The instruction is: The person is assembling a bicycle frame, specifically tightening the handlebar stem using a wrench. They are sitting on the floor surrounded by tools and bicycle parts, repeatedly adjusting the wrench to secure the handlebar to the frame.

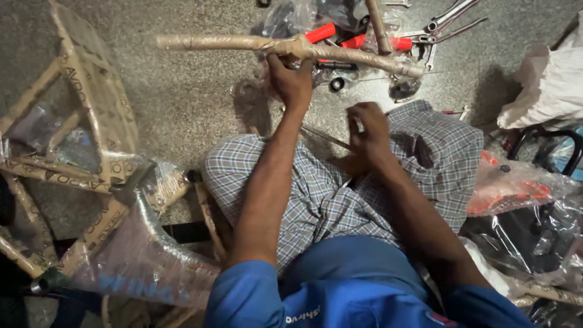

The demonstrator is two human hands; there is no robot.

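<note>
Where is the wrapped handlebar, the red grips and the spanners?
handlebar (218, 42), head view, on its paper-wrapped left half.
red grips (320, 33), head view, on the middle of the left grip.
spanners (450, 13), head view, on a shaft, lying on the floor.

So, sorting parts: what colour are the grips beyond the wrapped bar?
Red grips, clearest in the head view.
</note>
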